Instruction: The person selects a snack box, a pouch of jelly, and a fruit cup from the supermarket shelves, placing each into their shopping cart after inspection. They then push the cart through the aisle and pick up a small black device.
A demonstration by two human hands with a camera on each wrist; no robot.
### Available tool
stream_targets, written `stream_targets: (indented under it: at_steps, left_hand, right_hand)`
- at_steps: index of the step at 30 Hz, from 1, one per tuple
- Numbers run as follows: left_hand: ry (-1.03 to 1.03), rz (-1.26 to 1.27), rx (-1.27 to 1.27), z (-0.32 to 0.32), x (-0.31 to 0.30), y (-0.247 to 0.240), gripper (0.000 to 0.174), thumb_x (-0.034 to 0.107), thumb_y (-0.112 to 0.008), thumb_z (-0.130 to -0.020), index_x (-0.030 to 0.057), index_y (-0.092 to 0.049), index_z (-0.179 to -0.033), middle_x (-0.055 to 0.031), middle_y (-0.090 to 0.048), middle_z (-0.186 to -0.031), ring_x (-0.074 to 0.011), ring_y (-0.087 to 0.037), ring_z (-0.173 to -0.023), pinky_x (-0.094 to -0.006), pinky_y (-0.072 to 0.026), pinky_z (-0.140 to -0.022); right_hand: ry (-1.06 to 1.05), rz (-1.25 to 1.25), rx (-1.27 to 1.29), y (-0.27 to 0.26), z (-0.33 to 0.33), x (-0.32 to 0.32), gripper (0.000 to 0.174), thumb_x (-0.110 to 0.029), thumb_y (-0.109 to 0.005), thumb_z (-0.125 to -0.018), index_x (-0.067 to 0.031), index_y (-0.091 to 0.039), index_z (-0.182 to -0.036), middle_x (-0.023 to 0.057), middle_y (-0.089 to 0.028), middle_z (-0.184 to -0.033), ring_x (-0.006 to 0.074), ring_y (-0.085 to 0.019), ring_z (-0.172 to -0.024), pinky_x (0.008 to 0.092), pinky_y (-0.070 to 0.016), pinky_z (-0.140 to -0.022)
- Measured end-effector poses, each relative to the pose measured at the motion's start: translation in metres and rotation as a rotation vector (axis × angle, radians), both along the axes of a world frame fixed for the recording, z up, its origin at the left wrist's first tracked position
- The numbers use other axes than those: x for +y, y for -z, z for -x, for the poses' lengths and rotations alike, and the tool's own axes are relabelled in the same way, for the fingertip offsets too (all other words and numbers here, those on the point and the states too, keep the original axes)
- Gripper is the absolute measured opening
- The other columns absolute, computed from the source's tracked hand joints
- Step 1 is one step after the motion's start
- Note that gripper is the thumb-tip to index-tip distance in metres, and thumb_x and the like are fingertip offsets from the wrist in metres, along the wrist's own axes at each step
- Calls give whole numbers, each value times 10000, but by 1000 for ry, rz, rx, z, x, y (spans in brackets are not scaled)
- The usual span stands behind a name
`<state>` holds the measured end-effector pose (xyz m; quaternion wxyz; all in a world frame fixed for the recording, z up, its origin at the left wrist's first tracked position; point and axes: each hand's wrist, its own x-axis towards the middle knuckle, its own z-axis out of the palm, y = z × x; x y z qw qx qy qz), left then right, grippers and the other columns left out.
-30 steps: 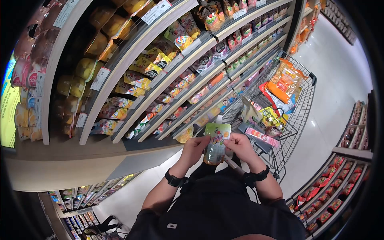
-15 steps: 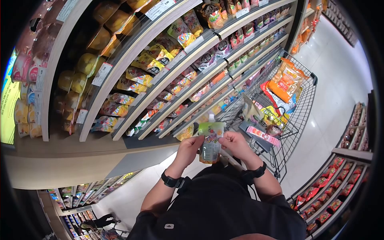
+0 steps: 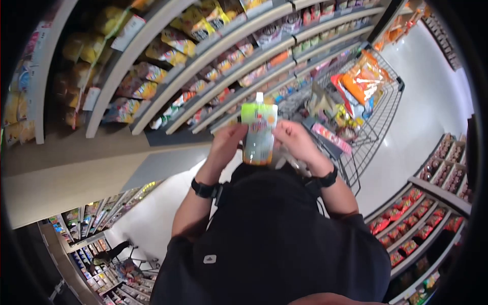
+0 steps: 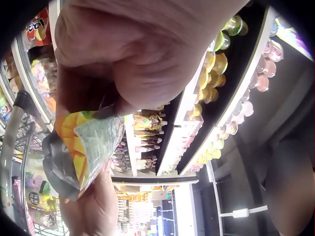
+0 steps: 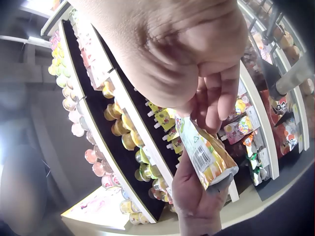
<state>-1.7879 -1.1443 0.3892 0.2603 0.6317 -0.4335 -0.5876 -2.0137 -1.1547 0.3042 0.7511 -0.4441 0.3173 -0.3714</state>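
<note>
A clear spouted jelly pouch (image 3: 259, 137) with a green top and white cap stands upright in front of my torso in the head view. My left hand (image 3: 226, 146) pinches its left edge between thumb and fingers. On the opposite edge, my right hand (image 3: 297, 145) grips with thumb and curled fingers. Orange-yellow fruit print shows low on the pouch (image 4: 93, 152) in the left wrist view. A barcode faces the right wrist camera on the same pouch (image 5: 204, 155), with the left hand (image 5: 197, 201) behind it.
Shelves (image 3: 213, 43) of pouches and jelly cups curve along the left and front. A wire shopping cart (image 3: 376, 134) with an orange snack bag (image 3: 367, 79) and a pink box (image 3: 330, 138) stands at the right. Red-packaged goods (image 3: 406, 223) fill a lower right display.
The head view has shifted, so the shelves, cart and hands appear higher. Both hands keep hold of the pouch, which also appears farther left.
</note>
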Motion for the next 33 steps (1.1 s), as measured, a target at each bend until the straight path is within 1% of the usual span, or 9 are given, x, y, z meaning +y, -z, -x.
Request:
stream_targets:
  at_steps: [2,4,8,11,20,21,22,25,33]
  left_hand:
    - [29,8,-27,2,-3,-4,313,253,-561,-1032,5,-690,-1174,-30,-697,-989,-99,-634,-846,-275,-523,-751]
    - [121,43,133,3,-7,-10,277,179,-567,-1028,3,-676,-1212,-32,-699,-1035,-93,-638,-882,-275,-528,-789]
    - [209,88,194,16,-15,-28,272,97,-579,-1011,-20,-646,-1248,-49,-705,-1099,-100,-654,-963,-273,-533,-850]
    - [303,75,200,19,-19,-28,319,61,-596,-995,-72,-591,-1284,-109,-696,-1182,-128,-663,-1058,-273,-531,-925]
    - [294,70,297,9,-21,-9,323,81,-604,-990,-75,-608,-1273,-105,-696,-1172,-121,-662,-1040,-269,-526,-917]
    - [282,112,292,9,-19,-10,303,117,-600,-996,-65,-632,-1237,-64,-710,-1087,-82,-646,-948,-247,-517,-830]
    - [269,108,297,6,-17,-6,303,117,-600,-996,-65,-632,-1237,-64,-710,-1087,-82,-646,-948,-247,-517,-830]
    - [227,119,283,1,-14,4,280,168,-577,-1012,-36,-659,-1185,3,-699,-941,-26,-551,-784,-221,-435,-681]
    - [208,258,115,-11,-14,7,258,163,-584,-1013,-29,-692,-1149,0,-686,-894,-37,-553,-792,-238,-469,-721]
  right_hand:
    - [29,-48,-9,-8,2,1,203,-208,-559,-1048,-57,-604,-920,-28,-623,-807,44,-567,-734,210,-466,-692]
    - [55,-39,-40,-9,4,1,201,-212,-562,-1047,-51,-618,-940,-27,-628,-814,41,-573,-742,209,-478,-707]
    - [154,-49,-66,-13,7,7,204,-219,-562,-1048,-45,-632,-967,-25,-634,-832,37,-577,-753,211,-491,-723]
    - [228,-52,-54,-18,10,15,212,-222,-557,-1050,-42,-636,-974,-26,-636,-848,33,-578,-769,208,-490,-722]
    - [315,-92,-34,-28,5,29,201,-198,-535,-1057,-33,-639,-1007,-19,-642,-862,39,-567,-768,205,-483,-726]
    - [306,-95,-29,-28,4,29,201,-198,-535,-1057,-33,-639,-1007,-19,-642,-862,39,-567,-768,205,-483,-726]
    - [285,-78,-36,-27,4,29,197,-192,-538,-1056,-29,-639,-1010,-16,-640,-857,41,-564,-765,207,-481,-723]
    - [250,-64,-33,-28,2,31,186,-179,-546,-1051,-22,-638,-1013,-11,-639,-849,46,-558,-757,212,-476,-716]
    - [282,-79,-71,-39,-14,13,87,-99,-634,-994,-30,-626,-1046,-30,-640,-858,27,-555,-735,197,-459,-670]
